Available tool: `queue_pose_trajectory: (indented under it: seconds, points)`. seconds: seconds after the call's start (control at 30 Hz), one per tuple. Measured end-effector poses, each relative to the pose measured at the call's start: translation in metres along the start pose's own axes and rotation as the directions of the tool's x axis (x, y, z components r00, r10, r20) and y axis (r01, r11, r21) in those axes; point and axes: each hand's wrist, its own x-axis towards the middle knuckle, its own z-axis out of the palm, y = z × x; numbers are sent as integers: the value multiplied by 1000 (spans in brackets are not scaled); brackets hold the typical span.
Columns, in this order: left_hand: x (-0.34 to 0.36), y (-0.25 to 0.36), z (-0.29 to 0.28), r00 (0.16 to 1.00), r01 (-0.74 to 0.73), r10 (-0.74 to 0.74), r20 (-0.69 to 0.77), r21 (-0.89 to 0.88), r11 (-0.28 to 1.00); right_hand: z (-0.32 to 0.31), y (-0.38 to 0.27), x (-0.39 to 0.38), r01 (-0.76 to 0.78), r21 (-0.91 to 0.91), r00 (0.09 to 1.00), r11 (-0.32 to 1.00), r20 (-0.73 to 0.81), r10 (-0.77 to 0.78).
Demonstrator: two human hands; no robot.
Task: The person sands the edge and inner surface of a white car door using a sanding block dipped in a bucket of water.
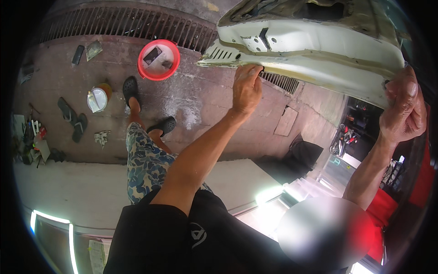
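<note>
A whitish metal car body panel (pixel 315 45) with slots and holes fills the upper right. Bare, worn patches show along its top and edges. My left hand (pixel 247 89) reaches up to its lower edge, fingers curled closed against the metal. A small dark spot shows beside those fingertips; what it is I cannot make out. At the panel's right end, my right hand (pixel 404 107) grips the corner, thumb up and fingers bent around the edge. Part of that grip is hidden behind the hand.
A red bucket (pixel 142 68) stands on the wet-marked floor, near a long drain grate (pixel 118 22). Left of my feet are a small pail (pixel 97 99), flip-flops (pixel 73 119) and a crumpled rag (pixel 102 137). A pale ledge (pixel 82 192) runs behind my legs.
</note>
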Motion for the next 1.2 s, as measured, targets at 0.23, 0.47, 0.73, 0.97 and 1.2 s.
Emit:
queue_pose_trajectory:
  seconds: [0.23, 0.47, 0.73, 0.97, 1.2]
  points:
    - [-14, 24, 19, 973, -222, 208, -97, -174, 959, -1, 14, 22, 289, 112, 957, 951, 2, -291]
    - [-15, 30, 21, 996, -92, 89, -27, -131, 987, 4, 25, 26, 366, 231, 917, 901, 74, -391]
    - [-18, 13, 12, 1000, 9, -9, 27, -7, 1000, 2, 35, 27, 376, 306, 908, 875, 67, -413]
    - [-11, -14, -3, 997, -70, 69, 21, 74, 995, 7, 35, 32, 371, 428, 897, 824, 64, -437]
    - [4, 75, 13, 980, -199, 201, -6, -150, 968, 5, 49, 31, 394, 458, 881, 797, 61, -470]
